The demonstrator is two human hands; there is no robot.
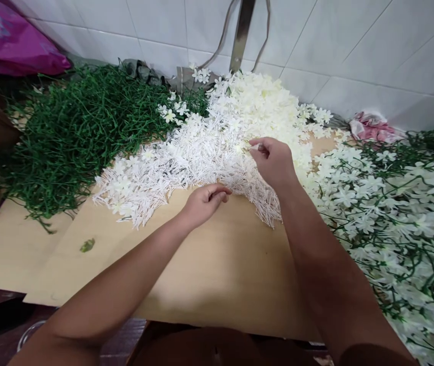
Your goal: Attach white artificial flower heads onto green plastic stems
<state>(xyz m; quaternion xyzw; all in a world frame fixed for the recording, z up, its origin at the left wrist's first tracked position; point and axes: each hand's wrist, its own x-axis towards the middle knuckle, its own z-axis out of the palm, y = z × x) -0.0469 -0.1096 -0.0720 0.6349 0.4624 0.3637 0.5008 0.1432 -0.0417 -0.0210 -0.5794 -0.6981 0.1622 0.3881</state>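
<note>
My left hand [206,204] is closed, thumb and fingers pressed together, just in front of a heap of thin white stems [202,157]. Whatever it may pinch is too small to make out. Over the heap, my right hand [274,160] has its thumb and fingers bent into a pinch. Pale bits show at its fingertips, but I cannot tell whether they are held or lie behind. Beyond it rises a pile of cream artificial flower heads [266,99]. White blossoms on green stems [369,198] lie to the right of my right forearm.
A large tangle of green plastic stems [95,122] covers the left of the tabletop [217,269]. A small greenish scrap [87,245] lies near the front left. Behind are a tiled wall [163,25], a magenta bag [14,43] and a pink-and-white bag [377,128].
</note>
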